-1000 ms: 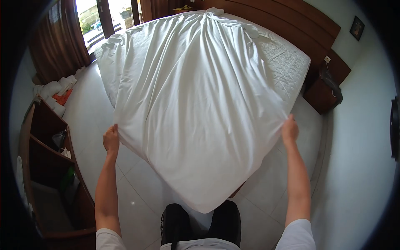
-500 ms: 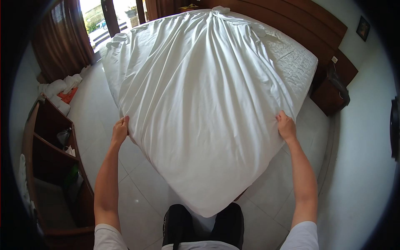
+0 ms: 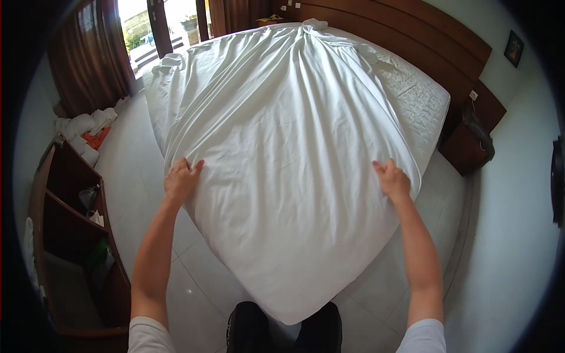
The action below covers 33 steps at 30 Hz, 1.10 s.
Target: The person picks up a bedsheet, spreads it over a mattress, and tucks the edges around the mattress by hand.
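A white bed sheet point(image 3: 282, 176) is spread over the bed in long folds, its near corner hanging down by my knees. My left hand point(image 3: 182, 179) is on the sheet's left part, fingers curled in on the cloth and thumb pointing inward. Opposite it, my right hand point(image 3: 393, 179) has its fingers bent onto the cloth near the right edge, thumb also inward. The fingertips of both hands are partly hidden. Beneath the sheet is a white mattress point(image 3: 415, 97) with a quilted surface, bare at the right. The sheet is bunched at the far end.
An open brown wooden shelf unit point(image 3: 76, 229) stands at the left. Behind it lies a heap of white and orange cloth point(image 3: 88, 129) on the tiled floor point(image 3: 200, 265). A wooden headboard point(image 3: 412, 29) and a bedside cabinet point(image 3: 465, 150) are at the right, near the wall.
Both hands have moved inward from the sheet's side edges onto its top, and their thumbs now point toward each other. The near corner of the sheet sits slightly lower in view.
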{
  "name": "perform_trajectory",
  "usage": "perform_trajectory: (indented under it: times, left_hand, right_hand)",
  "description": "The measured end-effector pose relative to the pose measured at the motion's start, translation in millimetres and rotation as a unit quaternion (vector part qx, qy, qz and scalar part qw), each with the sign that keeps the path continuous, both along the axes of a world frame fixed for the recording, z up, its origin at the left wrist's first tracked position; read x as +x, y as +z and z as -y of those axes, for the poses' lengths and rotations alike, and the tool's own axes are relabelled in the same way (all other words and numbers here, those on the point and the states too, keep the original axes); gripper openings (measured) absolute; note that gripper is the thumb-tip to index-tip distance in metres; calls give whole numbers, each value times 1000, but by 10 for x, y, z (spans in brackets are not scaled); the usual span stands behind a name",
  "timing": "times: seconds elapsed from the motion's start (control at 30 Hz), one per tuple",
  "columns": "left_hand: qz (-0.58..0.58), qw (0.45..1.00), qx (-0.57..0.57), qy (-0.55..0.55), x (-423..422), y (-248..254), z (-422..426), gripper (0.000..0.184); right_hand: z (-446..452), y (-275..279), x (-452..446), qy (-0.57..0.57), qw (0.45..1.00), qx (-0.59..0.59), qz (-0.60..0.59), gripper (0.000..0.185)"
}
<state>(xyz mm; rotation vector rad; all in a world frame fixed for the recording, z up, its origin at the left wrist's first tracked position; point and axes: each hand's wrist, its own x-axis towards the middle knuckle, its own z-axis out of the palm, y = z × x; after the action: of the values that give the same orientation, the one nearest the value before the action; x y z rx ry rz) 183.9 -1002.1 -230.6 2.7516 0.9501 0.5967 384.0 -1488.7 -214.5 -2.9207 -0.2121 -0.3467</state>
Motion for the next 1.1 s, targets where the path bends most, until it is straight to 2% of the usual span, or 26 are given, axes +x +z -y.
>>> perform_trajectory:
  times: [0.03, 0.07, 0.13, 0.27, 0.37, 0.43, 0.47, 0.5, 0.53, 0.6, 0.63, 0.67, 0.73, 0.8, 0.83, 0.9, 0.93, 1.0, 1.03, 1.1]
  left_hand:
    - [-23, 998, 58, -11, 70, -78, -9, 37]
    - [-23, 998, 58, -12, 115, -117, -71, 37]
    - [-57, 998, 29, -30, 175, -104, -187, 36]
    - [-27, 999, -25, 12, 155, -8, -237, 36]
    - [-40, 999, -2, 3, 162, -28, -268, 31]
    - [-20, 998, 54, -32, 218, -43, -271, 23]
    - [-18, 998, 53, -32, 262, 32, -136, 23]
    - [0, 990, 127, -63, 365, 92, 50, 21]
    - [19, 975, 200, -93, 491, 169, 294, 20]
    - [125, 938, 160, -281, 619, 77, 958, 22]
    - [66, 910, 218, -347, 592, -1, 1303, 26]
    - [54, 884, 146, -442, 406, 38, 1668, 27]
    - [-45, 833, 22, -551, 152, 86, 1964, 36]
    - [-42, 836, 65, -543, 268, 210, 1658, 45]
    - [-79, 876, 67, -472, 448, 130, 1379, 51]
    - [-132, 928, 85, -338, 780, 153, 672, 48]
    - [-114, 949, 59, -287, 918, 31, 217, 47]
    - [-66, 972, 102, -202, 1086, -162, -514, 43]
    - [-65, 972, 99, -202, 1100, -90, -481, 43]
    - [-59, 963, 215, -154, 1091, 26, -291, 44]
  right_hand:
    - [-14, -76, 64, 1, 1000, 0, -1, 31]
    - [-24, -161, 141, 23, 999, -18, 14, 32]
    - [18, -190, 230, 44, 998, -35, 30, 32]
    - [280, -130, 247, 46, 997, -42, 37, 26]
    - [296, -98, 236, 28, 998, -54, 27, 22]
    - [241, -91, 298, 17, 998, -60, 14, 20]
    - [193, -111, 363, 33, 996, -29, 72, 18]
    - [132, -119, 422, 48, 990, 3, 130, 16]
    - [-144, -69, 348, 85, 981, -14, 171, 18]
    - [-820, -23, -68, 259, 930, 131, 227, 31]
    - [-1100, 4, -354, 360, 906, 150, 164, 34]
    - [-1334, -31, -633, 453, 869, 99, 175, 39]
    - [-1359, -92, -994, 473, 875, 1, 103, 45]
    - [-1141, -85, -653, 462, 882, 6, 92, 48]
    - [-986, -117, -347, 427, 901, -8, 81, 50]
    - [-592, -240, 228, 297, 949, -60, 85, 50]
    - [-366, -301, 529, 253, 960, -87, 88, 49]
    - [9, -219, 974, 100, 992, -77, 4, 50]
    - [11, -93, 988, 101, 992, -80, 4, 50]
    - [-22, 139, 872, -16, 978, -199, 52, 51]
